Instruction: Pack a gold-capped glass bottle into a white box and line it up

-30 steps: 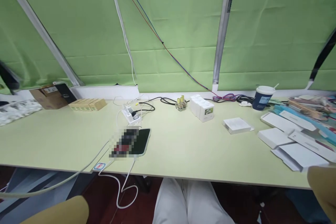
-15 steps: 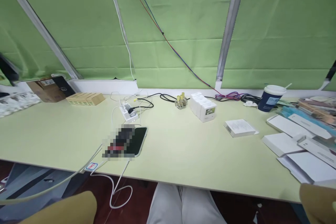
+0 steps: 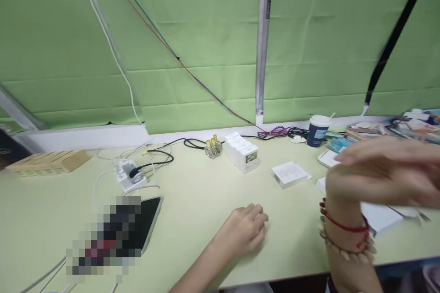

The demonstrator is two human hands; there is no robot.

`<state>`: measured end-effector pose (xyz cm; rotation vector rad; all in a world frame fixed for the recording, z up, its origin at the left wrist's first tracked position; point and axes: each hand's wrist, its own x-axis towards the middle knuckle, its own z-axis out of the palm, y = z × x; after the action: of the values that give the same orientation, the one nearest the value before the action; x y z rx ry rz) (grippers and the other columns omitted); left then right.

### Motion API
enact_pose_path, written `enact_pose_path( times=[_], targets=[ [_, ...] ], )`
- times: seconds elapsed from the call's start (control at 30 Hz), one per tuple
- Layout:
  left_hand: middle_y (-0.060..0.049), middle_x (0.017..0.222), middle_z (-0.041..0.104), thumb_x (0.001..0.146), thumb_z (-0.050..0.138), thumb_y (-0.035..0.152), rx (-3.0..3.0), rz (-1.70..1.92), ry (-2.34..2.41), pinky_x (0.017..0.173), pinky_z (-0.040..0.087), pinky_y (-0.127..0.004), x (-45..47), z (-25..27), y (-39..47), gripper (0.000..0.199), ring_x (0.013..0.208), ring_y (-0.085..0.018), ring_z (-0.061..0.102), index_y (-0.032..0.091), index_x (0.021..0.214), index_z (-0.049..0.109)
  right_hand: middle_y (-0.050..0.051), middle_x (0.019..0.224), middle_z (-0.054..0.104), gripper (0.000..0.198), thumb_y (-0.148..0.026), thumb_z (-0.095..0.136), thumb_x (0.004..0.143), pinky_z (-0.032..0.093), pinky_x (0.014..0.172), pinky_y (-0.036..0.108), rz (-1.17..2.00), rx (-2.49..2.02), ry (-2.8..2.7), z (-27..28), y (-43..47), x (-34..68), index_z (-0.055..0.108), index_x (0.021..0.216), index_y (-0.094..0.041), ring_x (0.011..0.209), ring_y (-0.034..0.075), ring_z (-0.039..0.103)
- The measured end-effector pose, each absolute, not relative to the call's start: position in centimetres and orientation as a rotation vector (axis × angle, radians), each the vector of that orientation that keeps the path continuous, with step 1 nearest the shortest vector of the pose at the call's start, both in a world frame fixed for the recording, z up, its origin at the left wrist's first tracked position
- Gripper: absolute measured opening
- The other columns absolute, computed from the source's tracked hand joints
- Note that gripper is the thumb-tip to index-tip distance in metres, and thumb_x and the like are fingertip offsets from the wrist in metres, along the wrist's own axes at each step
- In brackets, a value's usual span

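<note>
My left hand (image 3: pixel 246 229) rests on the table, knuckles up, with its fingers curled loosely in; nothing shows in it. Ahead of it stand a row of white boxes (image 3: pixel 242 152) and a flat white box (image 3: pixel 290 174). On the right, my right hand (image 3: pixel 387 174) is raised above the table, bent at the wrist and pointing right. Motion blurs its fingers, so whether they grip anything is unclear. A red cord bracelet (image 3: pixel 347 225) and a beaded bracelet (image 3: pixel 343 252) circle that wrist. White boxes and flaps (image 3: pixel 380 217) lie partly hidden behind it.
Small glass bottles with gold caps (image 3: pixel 213 147) stand near the wall. On the left are a power strip (image 3: pixel 129 176) with cables, a phone (image 3: pixel 147 224) beside a pixelated patch, and tan boxes (image 3: pixel 51 162). A blue paper cup (image 3: pixel 316 132) stands back right, near assorted clutter.
Both hands have come into view, the left on the table and the right raised over the white boxes. My view has turned right and moved closer to the table.
</note>
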<state>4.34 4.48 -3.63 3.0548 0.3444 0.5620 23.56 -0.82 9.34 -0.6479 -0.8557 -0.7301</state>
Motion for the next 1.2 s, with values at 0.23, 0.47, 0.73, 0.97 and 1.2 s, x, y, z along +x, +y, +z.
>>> enact_pose_path(
  times=[0.23,0.47,0.73,0.97,1.2],
  targets=[
    [-0.006,0.117,0.048,0.084,0.039,0.013,2.816,0.413,0.454,0.090,0.038,-0.037,9.7,-9.3,10.4,0.030,0.105,-0.019,0.046,0.015,0.113,0.049,0.000,0.064,0.055,0.023,-0.025,0.046,0.082,0.043,0.049,0.023,-0.020,-1.192,-0.835,6.4,7.9,31.4,0.059,0.092,-0.011,0.050,0.011,0.053],
    [-0.002,0.130,0.045,0.091,0.035,0.021,2.590,0.477,0.526,0.103,0.030,-0.039,11.6,-11.5,13.5,0.034,0.123,-0.016,0.037,0.021,0.120,0.051,0.015,0.115,0.057,0.041,-0.020,0.055,0.081,0.037,0.098,0.037,0.279,-2.186,-0.882,-1.2,11.2,39.8,0.060,0.120,-0.008,0.110,0.026,0.053],
    [0.001,0.132,0.044,0.090,0.034,0.025,2.505,0.476,0.585,0.102,0.031,-0.043,11.9,-11.9,14.2,0.033,0.123,-0.018,0.039,0.026,0.116,0.055,0.011,0.152,0.007,0.067,-0.051,0.051,0.085,-0.003,0.098,0.069,0.079,-2.820,-0.591,-2.1,2.8,42.6,0.032,0.146,-0.030,0.140,0.033,-0.006],
    [-0.001,0.130,0.046,0.092,0.032,0.028,2.512,0.490,0.564,0.101,0.031,-0.043,12.0,-11.6,13.9,0.033,0.123,-0.018,0.039,0.024,0.115,0.056,0.012,0.152,0.005,0.076,-0.067,0.031,0.088,0.006,0.101,0.067,0.360,-2.915,-0.248,-5.9,-3.3,46.0,0.018,0.151,-0.027,0.136,0.044,0.005],
    [-0.003,0.134,0.043,0.092,0.033,0.023,2.571,0.487,0.548,0.102,0.031,-0.040,11.8,-11.6,13.2,0.034,0.124,-0.018,0.037,0.020,0.119,0.054,0.022,0.148,0.008,0.085,-0.072,0.029,0.086,0.012,0.100,0.064,0.469,-2.917,-0.437,-5.9,3.5,39.5,0.020,0.151,-0.017,0.132,0.050,0.009]
  ],
)
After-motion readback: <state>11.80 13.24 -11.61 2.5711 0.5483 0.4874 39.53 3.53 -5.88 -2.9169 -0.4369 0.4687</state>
